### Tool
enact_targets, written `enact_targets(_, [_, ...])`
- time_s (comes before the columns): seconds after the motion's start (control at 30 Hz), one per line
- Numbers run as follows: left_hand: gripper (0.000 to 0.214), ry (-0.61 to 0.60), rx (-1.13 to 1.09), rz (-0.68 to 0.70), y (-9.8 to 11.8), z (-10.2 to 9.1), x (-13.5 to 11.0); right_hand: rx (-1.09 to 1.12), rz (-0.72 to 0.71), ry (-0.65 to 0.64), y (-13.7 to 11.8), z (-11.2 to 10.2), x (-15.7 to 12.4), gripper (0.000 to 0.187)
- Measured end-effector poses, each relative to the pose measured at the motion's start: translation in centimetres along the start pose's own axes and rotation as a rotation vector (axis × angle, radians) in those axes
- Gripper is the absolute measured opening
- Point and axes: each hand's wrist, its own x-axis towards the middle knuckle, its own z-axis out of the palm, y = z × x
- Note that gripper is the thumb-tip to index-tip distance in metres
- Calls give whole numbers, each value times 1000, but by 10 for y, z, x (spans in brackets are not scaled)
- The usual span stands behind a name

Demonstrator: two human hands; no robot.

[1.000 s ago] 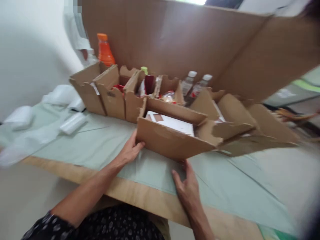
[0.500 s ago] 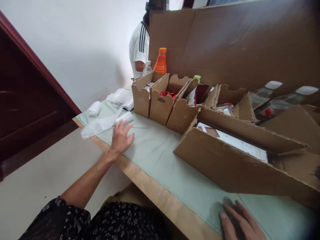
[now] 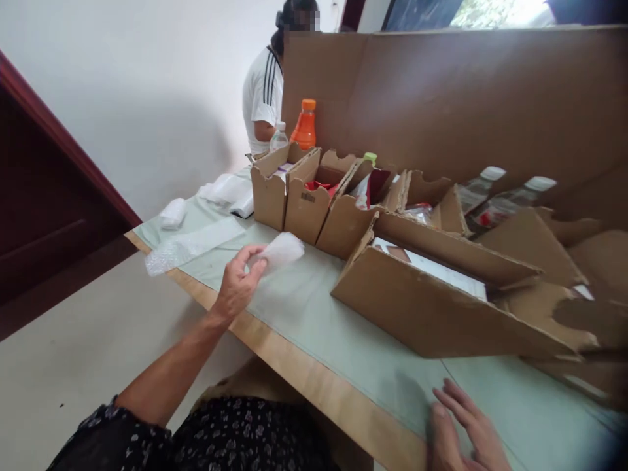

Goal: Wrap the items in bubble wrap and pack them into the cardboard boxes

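Observation:
My left hand [image 3: 241, 280] is closed around one end of a small bubble wrap roll [image 3: 283, 251], held just above the table [image 3: 314, 294]. What the roll may contain is hidden. Left of that hand, a loose strip of bubble wrap [image 3: 191, 245] hangs slightly over the table edge. At the lower right, my right hand [image 3: 466, 428] is partly cut off by the frame. Its fingers are stretched out and it holds nothing. Beyond it stands a long cardboard bin [image 3: 422, 314] with a white box [image 3: 436, 271] inside.
More bubble-wrapped bundles [image 3: 173, 214] lie at the table's far left. Several narrow cardboard bins [image 3: 268, 199] stand in a row, with an orange bottle [image 3: 305, 127] and clear bottles [image 3: 515, 196] behind. A tall cardboard panel [image 3: 441, 98] rises at the back. A person [image 3: 262, 91] sits beyond.
My left hand has closed on the bubble wrap roll, lifted it off the table and brought it slightly right. My right hand stays near the same place. The view has shifted a little.

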Motion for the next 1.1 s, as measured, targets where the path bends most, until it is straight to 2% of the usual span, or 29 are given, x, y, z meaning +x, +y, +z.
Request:
enact_targets(0.07, [24,-184,-454,-352,9,18,-32,167,57,-45,-24,0,-10,33])
enact_targets(0.13, [26,-356,-742,-651,14,37,-61,361,135,-196,-47,3,-19,39])
enact_targets(0.2, [25,-458,-863,-823,18,55,-86,574,198,-364,-66,8,-24,51])
enact_targets(0.3, [21,-545,-917,-938,23,75,-117,846,219,-487,-83,12,-27,61])
enact_targets(0.37, [19,-589,-930,-974,24,81,-133,861,202,-457,-89,8,-27,51])
enact_targets(0.43, [18,-617,-946,-998,24,81,-145,765,192,-347,-94,0,-27,28])
enact_targets(0.47, [18,-640,-955,-1014,24,79,-148,713,195,-277,-96,-5,-27,24])
enact_targets(0.53, [20,-722,-972,-1067,25,74,-152,640,215,-154,-101,-15,-28,28])
enact_targets(0.63, [37,-824,-1040,-1136,27,65,-152,596,246,-51,-105,-25,-31,27])
enact_targets(0.73, [49,-798,-1082,-1096,31,57,-152,671,317,-33,-103,-26,-32,29])
enact_targets(0.83, [44,-749,-933,-938,33,49,-158,916,478,-79,-99,-26,-28,25])
enact_targets(0.9, [53,-688,-825,-835,33,43,-163,1084,552,-119,-96,-30,-24,23])
enact_targets(1.0, [70,-591,-750,-778,31,36,-168,1233,573,-142,-97,-40,-20,26])
enact_targets(1.1, [78,-573,-733,-784,29,34,-166,1301,573,-188,-103,-51,-20,28])
